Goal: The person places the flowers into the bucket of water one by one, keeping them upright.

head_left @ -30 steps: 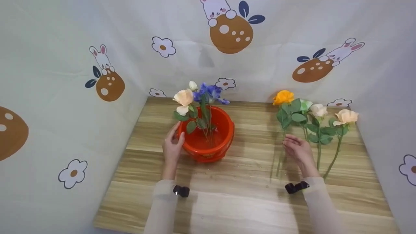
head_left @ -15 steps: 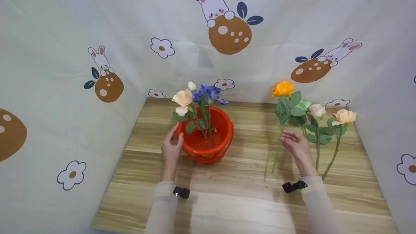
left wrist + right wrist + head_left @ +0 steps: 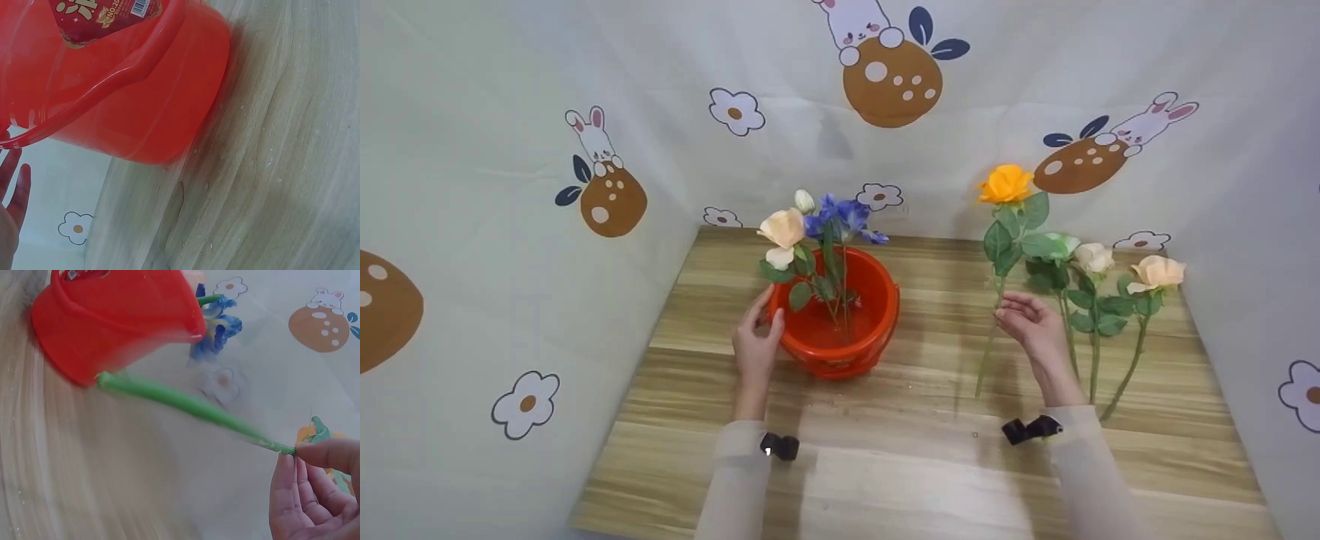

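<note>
My right hand [image 3: 1039, 334] pinches the green stem of an orange-yellow rose [image 3: 1006, 184] between thumb and fingertips. The flower is upright with its stem end above the table; in the right wrist view the bare lower stem [image 3: 185, 404] points toward the red bucket [image 3: 804, 351]. My left hand [image 3: 755, 341] rests against the bucket's left side, fingers extended and thumb apart, partly cut off in the left wrist view. Inside the bucket stand a peach rose [image 3: 782, 227] and a blue-purple iris [image 3: 851, 217], leaning toward its back left.
Right of my right hand lie a pale green flower [image 3: 1063, 246], a cream rose [image 3: 1093, 257] and a peach rose [image 3: 1158, 272] on the wooden table [image 3: 915, 465]. Water drops dot the tabletop. A printed curtain [image 3: 660, 67] borders the table's back and sides.
My right hand has lifted the orange-yellow rose off the table and brought it left, away from the other flowers. My left hand has stayed at the bucket.
</note>
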`<action>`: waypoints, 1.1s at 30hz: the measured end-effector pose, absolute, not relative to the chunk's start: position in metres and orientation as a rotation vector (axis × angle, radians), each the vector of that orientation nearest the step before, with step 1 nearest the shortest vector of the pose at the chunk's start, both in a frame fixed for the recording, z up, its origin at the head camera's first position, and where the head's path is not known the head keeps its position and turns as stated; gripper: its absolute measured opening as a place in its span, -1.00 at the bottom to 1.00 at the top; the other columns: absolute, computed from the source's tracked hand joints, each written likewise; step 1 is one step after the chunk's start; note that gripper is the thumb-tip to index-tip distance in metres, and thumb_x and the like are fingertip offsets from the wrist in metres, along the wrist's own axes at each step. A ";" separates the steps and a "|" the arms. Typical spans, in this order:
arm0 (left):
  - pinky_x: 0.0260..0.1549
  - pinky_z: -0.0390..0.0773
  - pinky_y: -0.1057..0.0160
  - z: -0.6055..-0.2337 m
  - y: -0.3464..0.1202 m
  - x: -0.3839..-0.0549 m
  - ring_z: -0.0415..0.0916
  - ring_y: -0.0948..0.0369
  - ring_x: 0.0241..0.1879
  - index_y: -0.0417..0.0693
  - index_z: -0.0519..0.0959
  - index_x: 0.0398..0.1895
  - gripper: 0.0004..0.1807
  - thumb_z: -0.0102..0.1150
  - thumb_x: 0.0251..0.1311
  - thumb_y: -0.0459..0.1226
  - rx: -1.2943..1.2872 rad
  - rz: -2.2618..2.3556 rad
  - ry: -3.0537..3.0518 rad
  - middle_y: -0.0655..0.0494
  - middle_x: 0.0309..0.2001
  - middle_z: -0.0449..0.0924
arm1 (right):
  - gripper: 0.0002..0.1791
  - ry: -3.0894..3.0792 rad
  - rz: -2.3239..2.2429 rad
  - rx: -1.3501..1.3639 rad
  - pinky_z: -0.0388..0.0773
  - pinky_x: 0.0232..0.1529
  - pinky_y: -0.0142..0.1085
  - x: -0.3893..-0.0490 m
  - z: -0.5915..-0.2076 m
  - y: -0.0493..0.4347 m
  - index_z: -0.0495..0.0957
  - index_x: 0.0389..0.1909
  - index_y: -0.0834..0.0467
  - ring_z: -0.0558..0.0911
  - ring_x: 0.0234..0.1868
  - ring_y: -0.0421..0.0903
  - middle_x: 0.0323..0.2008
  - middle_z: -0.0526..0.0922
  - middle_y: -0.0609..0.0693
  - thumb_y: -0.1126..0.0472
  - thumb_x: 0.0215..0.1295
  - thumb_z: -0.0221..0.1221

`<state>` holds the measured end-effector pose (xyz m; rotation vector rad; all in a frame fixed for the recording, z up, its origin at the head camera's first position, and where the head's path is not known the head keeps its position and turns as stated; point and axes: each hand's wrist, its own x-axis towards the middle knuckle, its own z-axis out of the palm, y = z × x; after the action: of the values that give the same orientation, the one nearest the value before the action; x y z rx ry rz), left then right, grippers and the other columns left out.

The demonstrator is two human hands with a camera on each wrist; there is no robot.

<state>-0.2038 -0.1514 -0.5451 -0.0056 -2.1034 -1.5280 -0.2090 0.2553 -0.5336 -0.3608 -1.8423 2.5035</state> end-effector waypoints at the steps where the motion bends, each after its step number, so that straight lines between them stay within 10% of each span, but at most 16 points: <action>1: -0.02 0.58 0.35 -0.545 -0.152 -0.204 0.64 0.22 -0.05 -0.31 0.59 0.16 -0.60 0.24 0.23 -0.43 -0.006 -1.534 -2.103 -0.20 0.15 0.64 | -0.71 -1.854 2.494 -0.355 0.69 -0.17 -0.40 -0.209 -0.532 0.254 0.62 -0.23 0.04 0.73 -0.29 -0.23 -0.36 0.69 -0.16 0.51 0.27 0.19; 33: -0.09 0.53 0.51 -0.543 -0.152 -0.201 0.53 0.46 -0.15 -0.22 0.57 0.22 -0.57 0.21 0.28 -0.38 0.069 -1.592 -2.147 -0.13 0.20 0.62 | -0.66 -1.753 2.499 -0.004 0.69 -0.23 -0.40 -0.242 -0.472 0.187 0.62 -0.18 0.15 0.71 -0.30 -0.20 -0.35 0.70 -0.10 0.63 0.19 0.16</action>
<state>-0.2006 -0.1519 -0.5432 0.0694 -2.1466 -1.5916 -0.2422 0.1874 -0.4725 -0.0041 -1.7531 2.4994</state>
